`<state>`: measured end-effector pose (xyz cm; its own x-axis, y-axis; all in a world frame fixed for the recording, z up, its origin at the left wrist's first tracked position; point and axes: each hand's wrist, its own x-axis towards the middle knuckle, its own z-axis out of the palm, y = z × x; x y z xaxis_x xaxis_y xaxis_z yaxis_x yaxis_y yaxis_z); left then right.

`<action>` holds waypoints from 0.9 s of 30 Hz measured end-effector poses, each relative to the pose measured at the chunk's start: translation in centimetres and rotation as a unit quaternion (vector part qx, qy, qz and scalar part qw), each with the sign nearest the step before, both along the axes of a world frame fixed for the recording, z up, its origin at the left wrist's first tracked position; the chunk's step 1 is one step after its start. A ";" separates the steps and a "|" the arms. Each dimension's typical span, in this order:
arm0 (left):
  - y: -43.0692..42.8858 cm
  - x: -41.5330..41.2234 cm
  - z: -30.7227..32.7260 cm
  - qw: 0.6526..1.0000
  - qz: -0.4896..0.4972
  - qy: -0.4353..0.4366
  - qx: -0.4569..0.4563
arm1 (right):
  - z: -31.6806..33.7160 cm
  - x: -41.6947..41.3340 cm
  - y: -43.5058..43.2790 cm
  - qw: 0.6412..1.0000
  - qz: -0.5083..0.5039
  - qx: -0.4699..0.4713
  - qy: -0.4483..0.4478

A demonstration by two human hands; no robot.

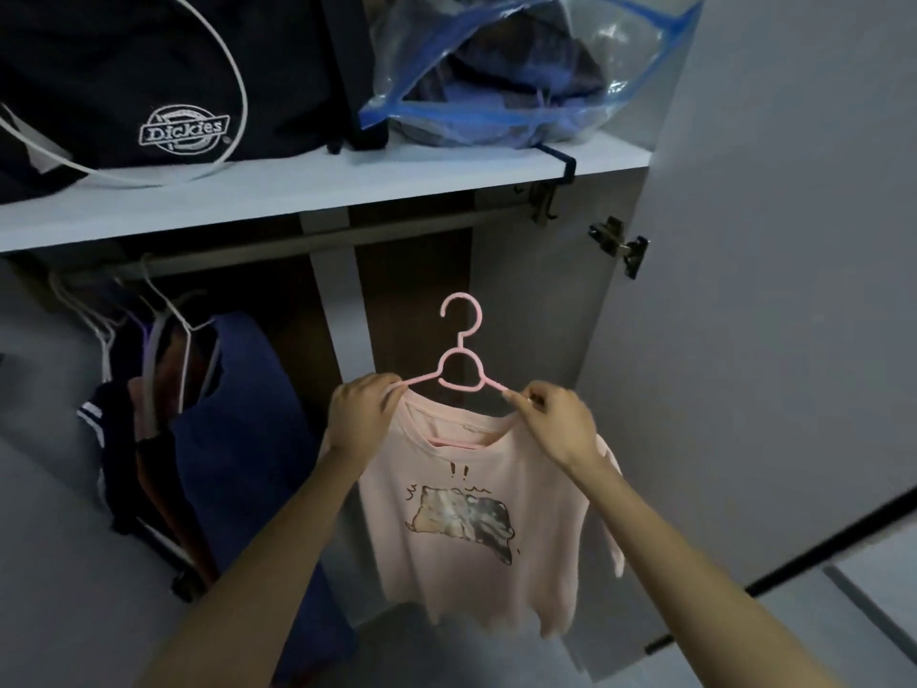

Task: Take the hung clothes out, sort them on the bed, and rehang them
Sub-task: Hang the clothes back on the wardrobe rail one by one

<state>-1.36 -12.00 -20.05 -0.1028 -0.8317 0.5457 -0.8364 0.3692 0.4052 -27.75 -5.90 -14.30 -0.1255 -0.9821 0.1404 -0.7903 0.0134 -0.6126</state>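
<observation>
Wardrobe interior, seen from above my hands. My left hand (361, 414) and right hand (556, 419) each pinch one shoulder of the pink hanger (461, 362), which carries the pink T-shirt (476, 528) in front of the open compartment, its hook below the rail (278, 250). Other hung clothes (198, 439), apparently several garments, crowd the rail's left end. The shelf (297, 196) above holds a dark bag (163, 81).

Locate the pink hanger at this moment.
Head view, centre: the pink hanger is below the rail, not hooked on it, carrying the pink T-shirt, with the left hand and right hand gripping its two ends.
</observation>
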 end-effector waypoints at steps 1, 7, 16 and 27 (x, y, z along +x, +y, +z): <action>-1.2 0.7 0.0 1.000 -0.001 0.002 0.001 | 0.1 0.6 -1.3 1.000 0.002 -0.002 0.004; -7.6 4.8 -0.5 1.000 -0.002 0.003 0.012 | 0.1 4.4 -8.3 1.000 -0.009 -0.008 0.022; -14.5 7.6 0.8 0.999 -0.018 0.027 -0.011 | 1.2 7.4 -14.3 0.997 -0.041 -0.054 0.026; -17.1 7.6 -0.7 0.990 0.069 -0.091 0.086 | 3.9 9.7 -20.2 0.994 -0.077 -0.069 0.044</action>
